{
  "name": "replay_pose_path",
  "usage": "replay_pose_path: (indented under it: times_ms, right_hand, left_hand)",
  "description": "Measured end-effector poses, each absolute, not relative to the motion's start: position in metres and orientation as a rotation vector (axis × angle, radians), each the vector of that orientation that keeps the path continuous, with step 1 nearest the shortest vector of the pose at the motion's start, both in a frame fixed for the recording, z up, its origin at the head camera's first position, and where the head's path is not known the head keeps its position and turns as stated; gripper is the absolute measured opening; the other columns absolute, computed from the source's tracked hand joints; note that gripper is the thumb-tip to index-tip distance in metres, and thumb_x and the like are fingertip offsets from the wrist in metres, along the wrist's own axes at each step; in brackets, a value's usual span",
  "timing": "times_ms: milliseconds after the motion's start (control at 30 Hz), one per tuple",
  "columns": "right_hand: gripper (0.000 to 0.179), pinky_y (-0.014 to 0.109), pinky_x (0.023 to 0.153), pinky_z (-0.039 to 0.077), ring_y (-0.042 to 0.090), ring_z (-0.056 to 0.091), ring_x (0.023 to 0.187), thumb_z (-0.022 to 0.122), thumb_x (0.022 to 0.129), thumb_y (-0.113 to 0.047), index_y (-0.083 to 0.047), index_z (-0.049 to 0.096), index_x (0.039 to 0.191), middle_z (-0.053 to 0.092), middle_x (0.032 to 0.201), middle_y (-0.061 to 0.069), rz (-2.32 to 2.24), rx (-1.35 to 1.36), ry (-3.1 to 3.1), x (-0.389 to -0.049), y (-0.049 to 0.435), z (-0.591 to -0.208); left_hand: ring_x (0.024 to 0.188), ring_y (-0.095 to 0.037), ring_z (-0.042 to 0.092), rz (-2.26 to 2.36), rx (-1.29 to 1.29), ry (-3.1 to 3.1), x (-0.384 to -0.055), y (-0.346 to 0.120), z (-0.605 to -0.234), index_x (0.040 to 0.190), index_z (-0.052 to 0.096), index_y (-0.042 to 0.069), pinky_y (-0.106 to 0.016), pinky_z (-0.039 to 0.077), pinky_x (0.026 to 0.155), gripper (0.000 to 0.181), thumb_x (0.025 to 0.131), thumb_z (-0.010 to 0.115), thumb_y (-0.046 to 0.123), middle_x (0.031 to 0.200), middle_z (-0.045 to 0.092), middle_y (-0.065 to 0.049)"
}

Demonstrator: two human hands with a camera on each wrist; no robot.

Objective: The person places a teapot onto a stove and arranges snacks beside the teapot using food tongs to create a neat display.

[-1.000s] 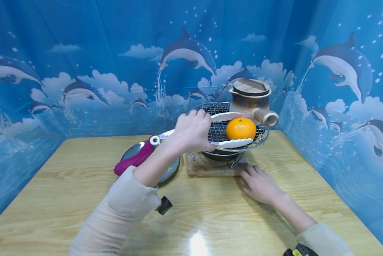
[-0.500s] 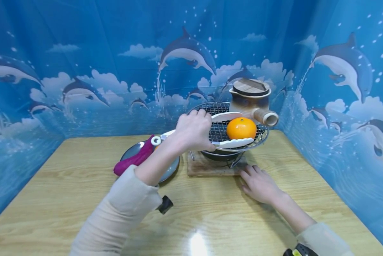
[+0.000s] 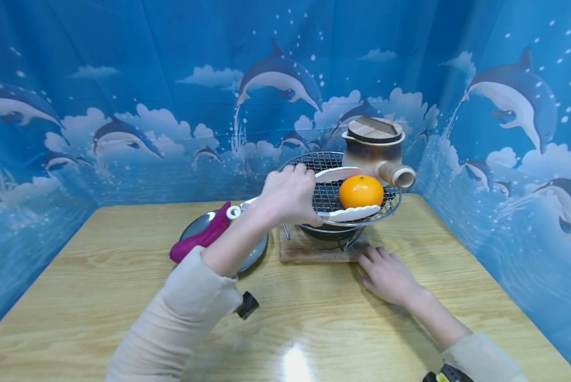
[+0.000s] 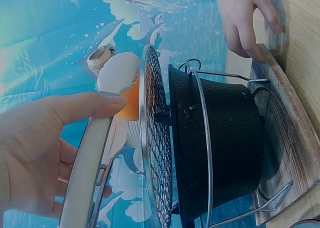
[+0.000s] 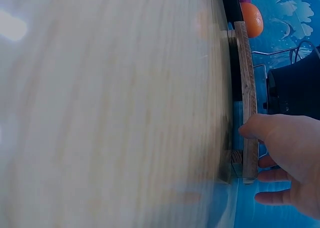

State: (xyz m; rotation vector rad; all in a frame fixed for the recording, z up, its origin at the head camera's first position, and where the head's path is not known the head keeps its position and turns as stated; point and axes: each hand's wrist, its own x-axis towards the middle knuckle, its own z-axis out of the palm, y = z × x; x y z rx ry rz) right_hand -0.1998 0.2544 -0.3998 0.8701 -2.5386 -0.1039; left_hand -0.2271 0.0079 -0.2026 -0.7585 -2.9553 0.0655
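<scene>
My left hand (image 3: 290, 196) grips a pair of tongs (image 4: 87, 173) with pale handles and white scalloped tips. The tips lie on either side of an orange (image 3: 361, 191), which sits on the round wire grill mesh (image 3: 326, 199). Below the mesh is a black stove bowl (image 4: 220, 143) in a wire stand, set on a wooden board (image 3: 314, 254). At the board's front right corner, my right hand (image 3: 388, 276) holds the edge, thumb against the front and fingers around the side. In the left wrist view, the tong tip partly hides the orange.
A clay pot (image 3: 373, 151) with a wooden lid and side handle stands at the mesh's back right. Left of the stove, a pan (image 3: 254, 254) holds a purple eggplant (image 3: 201, 239) and an orange fruit (image 5: 251, 19). Its black handle (image 3: 248, 305) points forward. A dolphin-print curtain surrounds the table.
The orange and the tong tips have shifted very slightly to the right on the mesh. My right hand keeps its place at the board's corner.
</scene>
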Motion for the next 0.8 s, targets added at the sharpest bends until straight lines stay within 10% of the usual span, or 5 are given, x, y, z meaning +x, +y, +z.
replay_pose_path:
  times_ms: [800]
  right_hand:
    - [0.04,0.045,0.067,0.049,0.034,0.053,0.089,0.073,0.073,-0.022,-0.005,0.059,0.106,0.053,0.1,0.014,-0.094,0.858,-2.595,-0.199,0.253,-0.399]
  left_hand:
    - [0.103,-0.021,0.045,-0.093,-0.819,-2.919,-0.223,-0.014,-0.201,0.136,0.04,0.007,-0.038,0.047,0.078,0.096,0.065,0.07,0.064,0.127,0.045,-0.008]
